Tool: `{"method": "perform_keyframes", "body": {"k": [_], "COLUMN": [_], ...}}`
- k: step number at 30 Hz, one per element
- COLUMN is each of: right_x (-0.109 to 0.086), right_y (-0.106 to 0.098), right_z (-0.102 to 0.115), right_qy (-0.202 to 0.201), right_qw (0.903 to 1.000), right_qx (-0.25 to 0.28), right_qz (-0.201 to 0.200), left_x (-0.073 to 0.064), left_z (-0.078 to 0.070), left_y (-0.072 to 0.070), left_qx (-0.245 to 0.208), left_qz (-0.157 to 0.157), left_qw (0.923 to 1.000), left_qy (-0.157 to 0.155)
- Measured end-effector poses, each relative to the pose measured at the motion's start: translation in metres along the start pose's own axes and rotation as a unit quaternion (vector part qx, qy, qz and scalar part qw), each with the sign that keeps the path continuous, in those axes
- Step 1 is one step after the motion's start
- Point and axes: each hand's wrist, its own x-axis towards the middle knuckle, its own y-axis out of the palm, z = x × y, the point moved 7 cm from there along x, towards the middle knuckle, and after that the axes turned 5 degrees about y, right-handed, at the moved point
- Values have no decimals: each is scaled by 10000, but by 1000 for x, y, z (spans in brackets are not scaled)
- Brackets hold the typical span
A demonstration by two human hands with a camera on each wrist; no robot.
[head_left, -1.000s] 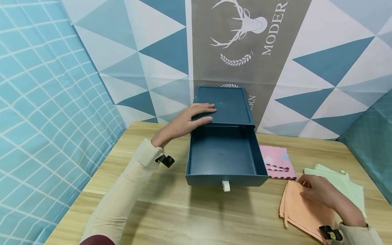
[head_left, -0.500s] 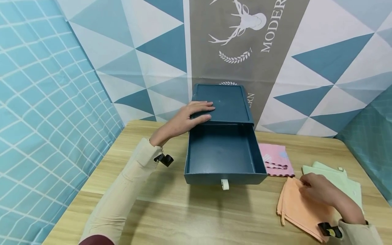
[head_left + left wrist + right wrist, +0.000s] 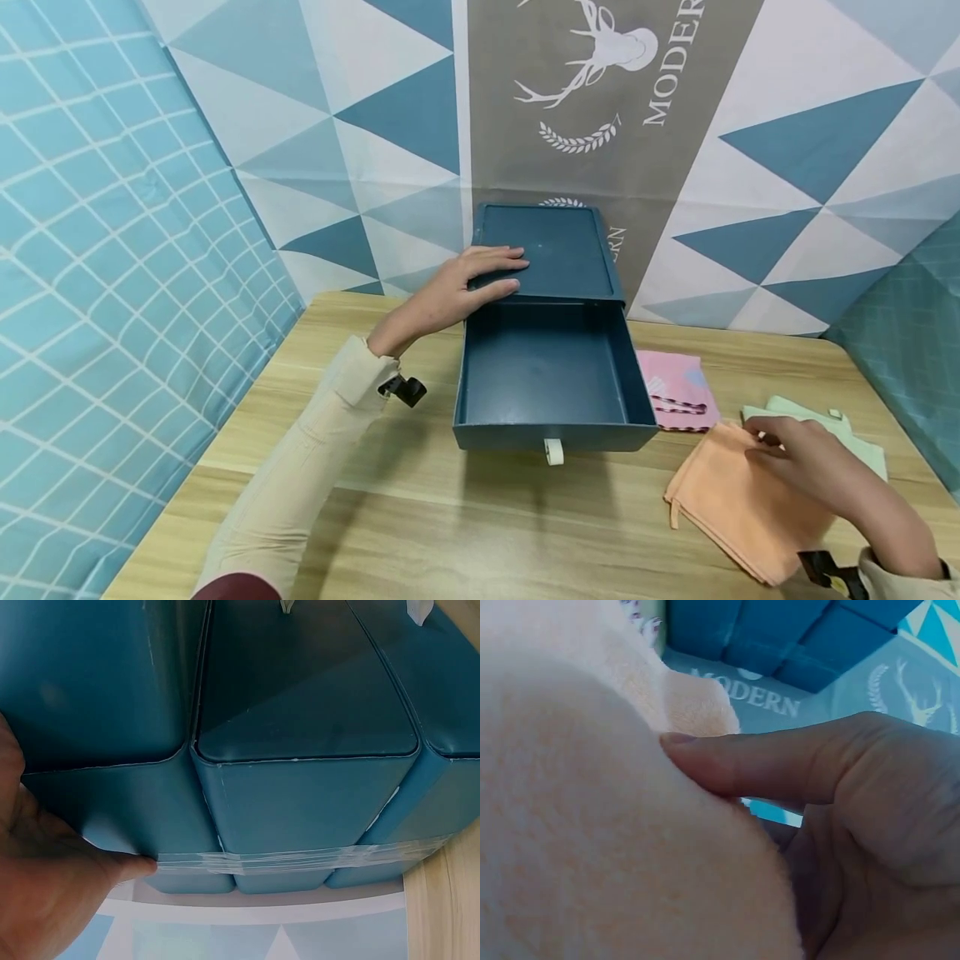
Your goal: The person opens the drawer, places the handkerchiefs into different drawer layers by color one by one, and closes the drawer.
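Note:
A dark blue drawer unit [image 3: 551,250] stands against the back wall, its top drawer [image 3: 540,367] pulled out toward me with nothing inside. My left hand [image 3: 472,279] lies with straight fingers on the unit's top left edge; in the left wrist view its thumb touches the casing beside a band of clear tape [image 3: 300,860]. At the right, my right hand [image 3: 806,467] pinches an orange cloth [image 3: 738,500] by its edge. The right wrist view has the thumb [image 3: 720,761] pressed on that fuzzy cloth. The fingers beneath it are mostly hidden.
A folded pink cloth [image 3: 678,383] lies against the drawer's right side. Behind my right hand is a pale green cloth [image 3: 862,450], partly covered. A white pull tab [image 3: 553,452] hangs from the drawer front. Patterned sheets [image 3: 390,150] line the wall behind the wooden table [image 3: 450,533].
The right hand has shifted slightly to the right, and the orange cloth has moved and spread a little, covering more of the green cloth. The left hand stays on the unit.

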Motion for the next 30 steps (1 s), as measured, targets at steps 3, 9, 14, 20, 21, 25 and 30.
{"method": "perform_keyframes", "body": {"k": [3,9,14,20,21,25,30], "right_x": [-4,-10,-16,-23,-24,-27,-35], "right_y": [-7,-16,-26,-37,-38,-44,-55], "right_z": [4,16,24,30,31,33,40], "right_qy": [24,-35,-46,-31,-51,-63,-215], "right_qw": [9999,9989,9974,9955,9950,9936,9894], "right_qx": [-53,-186,-332,-552,-592,-681,-687], "right_qz": [-113,-434,-641,-768,-804,-902,-1259], "left_x": [1,2,1,1,1,0,0], "left_z": [-1,0,0,1,1,1,1], "left_y": [0,1,1,1,1,1,1], "left_qx": [4,-19,-19,50,50,42,13], "left_qz": [7,-4,-17,-25,-24,-20,-31], "left_qw": [10000,10000,10000,10000,10000,10000,10000], "left_qy": [26,37,34,39,34,11,-13]}}
